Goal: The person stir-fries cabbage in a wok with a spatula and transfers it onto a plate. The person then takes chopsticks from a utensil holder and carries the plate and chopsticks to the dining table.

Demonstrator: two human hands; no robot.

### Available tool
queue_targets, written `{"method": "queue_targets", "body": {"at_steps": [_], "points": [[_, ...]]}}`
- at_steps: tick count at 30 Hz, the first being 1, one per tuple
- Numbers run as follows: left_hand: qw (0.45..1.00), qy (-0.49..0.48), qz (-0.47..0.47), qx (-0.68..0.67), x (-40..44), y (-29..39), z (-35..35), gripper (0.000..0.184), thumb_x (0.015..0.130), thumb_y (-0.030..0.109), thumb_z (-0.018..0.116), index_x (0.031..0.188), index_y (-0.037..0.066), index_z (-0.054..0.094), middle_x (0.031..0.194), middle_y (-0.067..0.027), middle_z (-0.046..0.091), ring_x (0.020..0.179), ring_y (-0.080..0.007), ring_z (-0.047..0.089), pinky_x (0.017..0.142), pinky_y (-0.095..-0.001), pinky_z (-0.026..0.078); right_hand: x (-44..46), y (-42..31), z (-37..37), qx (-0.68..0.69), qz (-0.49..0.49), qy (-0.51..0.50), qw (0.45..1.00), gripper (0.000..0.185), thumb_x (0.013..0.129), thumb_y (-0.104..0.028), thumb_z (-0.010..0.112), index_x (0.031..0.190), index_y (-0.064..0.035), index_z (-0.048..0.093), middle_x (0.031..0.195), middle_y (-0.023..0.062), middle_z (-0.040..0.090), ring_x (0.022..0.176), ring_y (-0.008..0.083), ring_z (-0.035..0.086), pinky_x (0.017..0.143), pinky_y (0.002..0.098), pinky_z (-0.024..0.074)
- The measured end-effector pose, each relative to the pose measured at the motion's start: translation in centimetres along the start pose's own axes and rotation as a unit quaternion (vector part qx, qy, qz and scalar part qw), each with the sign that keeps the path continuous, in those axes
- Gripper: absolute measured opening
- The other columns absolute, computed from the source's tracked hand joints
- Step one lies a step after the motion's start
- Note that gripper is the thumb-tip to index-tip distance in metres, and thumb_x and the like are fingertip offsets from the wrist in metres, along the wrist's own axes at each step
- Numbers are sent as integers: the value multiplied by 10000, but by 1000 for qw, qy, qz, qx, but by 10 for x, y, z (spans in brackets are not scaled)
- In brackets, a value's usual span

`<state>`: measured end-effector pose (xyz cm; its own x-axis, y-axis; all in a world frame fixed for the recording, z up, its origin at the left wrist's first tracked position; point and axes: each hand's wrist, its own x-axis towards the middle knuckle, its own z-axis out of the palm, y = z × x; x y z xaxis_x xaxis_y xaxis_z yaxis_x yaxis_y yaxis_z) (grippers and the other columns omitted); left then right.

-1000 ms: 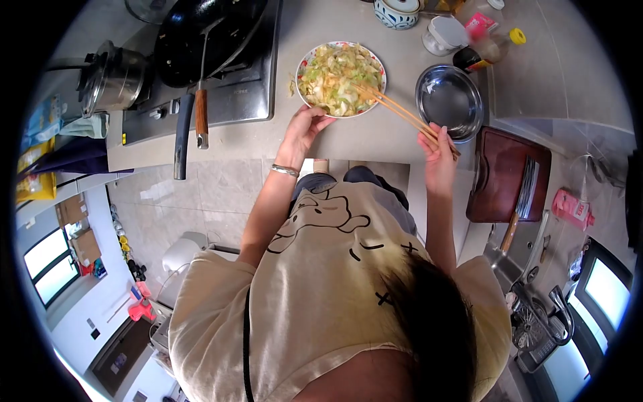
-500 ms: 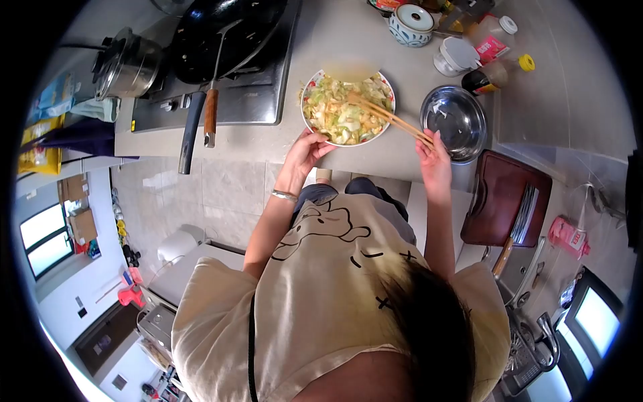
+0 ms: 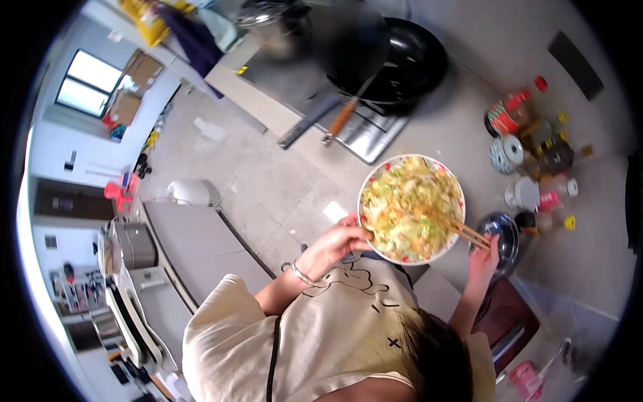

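A white bowl with a red-patterned rim is full of cooked, chopped cabbage with yellowish bits. My left hand grips the near-left rim of this bowl, which looks raised off the counter. In my right hand is a pair of wooden chopsticks, their tips in the cabbage on the right side. Just beyond that hand stands a shiny metal bowl, partly hidden by my fingers.
A black wok sits on the stove, with a wooden-handled spatula sticking out. Behind it is a metal pot. Jars and bottles line the right side. A dark red cutting board lies near my right forearm.
My view has turned, so the stove now appears farther right. The bowl looks larger and closer, lifted by my left hand. The chopsticks remain in the cabbage.
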<state>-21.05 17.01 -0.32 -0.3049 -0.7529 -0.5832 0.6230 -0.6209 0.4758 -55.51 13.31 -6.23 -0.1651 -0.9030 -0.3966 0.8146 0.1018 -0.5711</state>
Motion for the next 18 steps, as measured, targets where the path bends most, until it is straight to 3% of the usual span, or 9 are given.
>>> {"method": "queue_targets", "body": {"at_steps": [2,5,10,12,16,18], "points": [[999,-4,32,-12,-29,10,-5,472,723,-96,517,1177,-42,402,1110,-134,532,912,-218,598,731,-282,554,2,6,27,27,18,-28,999,245,910,-273,459,850,-59,562,799,40,586,534,115,518,441,202,428],[997,-13,65,-38,-44,13,1,489,718,-91,519,1189,-39,396,1110,-132,534,927,-208,594,732,-282,553,29,-9,47,53,66,-210,974,255,908,-287,455,842,-64,558,784,55,593,543,123,527,424,215,409],[986,4,145,-78,-72,13,0,501,714,-72,521,1197,-34,393,1111,-124,538,924,-207,598,727,-294,555,41,1,100,-56,93,-123,987,273,915,-316,433,833,-75,533,736,18,541,476,90,458,411,202,358],[980,21,178,-89,-103,43,-61,497,702,-72,520,1183,-35,402,1100,-125,546,909,-212,603,723,-293,555,30,71,151,-86,109,-107,984,267,915,-312,434,845,-75,537,749,20,548,472,91,462,409,204,369],[958,102,238,-125,-160,69,-114,499,691,-91,517,1173,-52,395,1093,-149,543,890,-225,609,724,-300,557,8,150,209,-67,155,-203,964,292,886,-307,497,792,-39,566,695,44,552,459,111,454,404,222,385],[945,114,278,-127,-182,76,-147,535,687,-83,505,1203,-73,365,1111,-173,528,927,-247,598,732,-318,559,-22,192,254,-188,153,-164,956,331,892,-322,482,759,-35,579,679,45,547,440,99,436,389,213,376]]}}
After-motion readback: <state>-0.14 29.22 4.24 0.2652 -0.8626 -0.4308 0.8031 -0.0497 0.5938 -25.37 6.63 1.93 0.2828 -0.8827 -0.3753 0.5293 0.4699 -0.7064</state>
